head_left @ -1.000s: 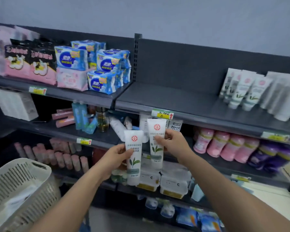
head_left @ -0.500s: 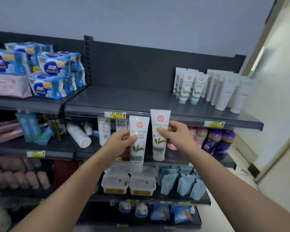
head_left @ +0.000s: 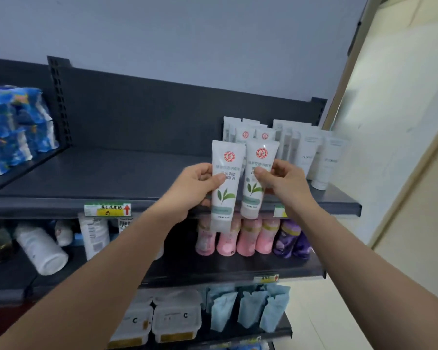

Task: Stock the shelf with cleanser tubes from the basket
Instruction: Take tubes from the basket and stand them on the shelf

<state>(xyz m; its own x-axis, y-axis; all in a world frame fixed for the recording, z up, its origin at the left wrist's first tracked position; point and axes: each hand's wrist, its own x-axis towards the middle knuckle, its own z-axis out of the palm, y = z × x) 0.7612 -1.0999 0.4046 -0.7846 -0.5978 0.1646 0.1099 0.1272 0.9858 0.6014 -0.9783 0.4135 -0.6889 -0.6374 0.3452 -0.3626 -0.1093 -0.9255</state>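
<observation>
Dark shelf (head_left: 137,178), hands (head_left: 191,188) gripping tubes (head_left: 224,188)

Two cleanser tubes (head_left: 224,185) are held upright side by side before the top shelf (head_left: 111,178), with stocked tubes (head_left: 283,142) behind them and bottles (head_left: 250,236) on the shelf below.

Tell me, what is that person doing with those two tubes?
A person is stocking a shop shelf. The left hand holds one white cleanser tube with a green leaf on it, and the right hand holds a matching second tube. Both are held upright in front of the top shelf, near the same kind of tubes already standing there. Neither tube has been set down yet.
</observation>
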